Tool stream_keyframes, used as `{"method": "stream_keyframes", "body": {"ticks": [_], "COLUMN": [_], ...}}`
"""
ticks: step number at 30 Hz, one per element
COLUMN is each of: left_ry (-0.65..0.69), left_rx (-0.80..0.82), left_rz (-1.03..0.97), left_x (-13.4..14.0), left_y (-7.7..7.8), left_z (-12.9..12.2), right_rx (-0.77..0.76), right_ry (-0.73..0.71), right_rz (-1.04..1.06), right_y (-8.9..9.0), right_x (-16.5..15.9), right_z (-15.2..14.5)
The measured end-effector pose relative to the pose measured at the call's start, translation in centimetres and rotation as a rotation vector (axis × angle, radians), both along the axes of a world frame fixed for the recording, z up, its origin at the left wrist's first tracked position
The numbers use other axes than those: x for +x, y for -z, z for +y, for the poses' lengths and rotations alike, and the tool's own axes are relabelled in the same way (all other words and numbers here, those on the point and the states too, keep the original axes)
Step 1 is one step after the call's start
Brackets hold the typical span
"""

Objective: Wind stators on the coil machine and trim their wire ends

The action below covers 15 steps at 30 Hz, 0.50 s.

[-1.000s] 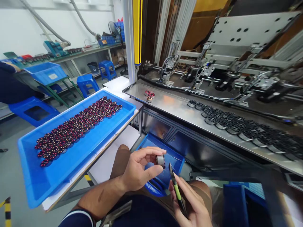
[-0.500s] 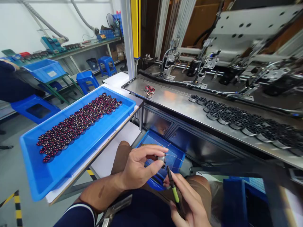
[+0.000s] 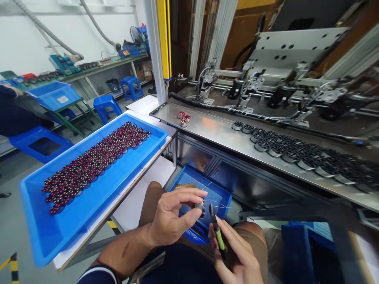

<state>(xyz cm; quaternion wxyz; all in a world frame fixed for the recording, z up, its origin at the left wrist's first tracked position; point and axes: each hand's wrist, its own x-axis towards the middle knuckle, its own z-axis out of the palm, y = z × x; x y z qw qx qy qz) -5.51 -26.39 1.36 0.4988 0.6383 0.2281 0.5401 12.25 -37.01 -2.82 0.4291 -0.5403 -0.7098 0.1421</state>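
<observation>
Between thumb and fingers, my left hand (image 3: 173,211) pinches a small round motor stator (image 3: 199,206) with a silvery rim, held on its edge above my lap. Thin copper-coloured wire ends (image 3: 219,205) stick out from it to the right. Wrapped in my right hand (image 3: 237,250) is a pair of cutting pliers (image 3: 218,232) with dark jaws and green-and-black handles. The jaws point up, just right of the stator and apart from it, close to the wires. My fingers hide part of the stator and one handle.
A long blue tray (image 3: 124,173) at left holds many wound stators (image 3: 94,157). On the metal bench (image 3: 207,126) stand several wound stators (image 3: 184,118) and rows of black-topped ones (image 3: 293,150), before winding machinery (image 3: 254,83). A blue bin (image 3: 189,173) lies below my hands. Another person (image 3: 20,108) sits far left.
The view has shifted slightly. My left hand still holds the stator, now turned a little. The plier jaws have tilted more upright beside the wires.
</observation>
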Motion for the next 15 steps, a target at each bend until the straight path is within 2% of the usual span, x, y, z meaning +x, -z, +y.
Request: {"method": "stream_keyframes", "body": {"ticks": [7,15], "left_ry": [0.069,0.071], "left_rx": [0.105,0.149], "left_rz": [0.035,0.065], "left_x": [-0.6,-0.4], "left_y": [-0.3,-0.7], "left_z": [0.1,0.1], "right_rx": [0.037,0.015], "right_ry": [-0.001,-0.011], "right_rz": [0.028,0.025], "right_y": [-0.8,-1.0], "right_x": [-1.2,-1.2], "right_z": [0.6,0.3]}}
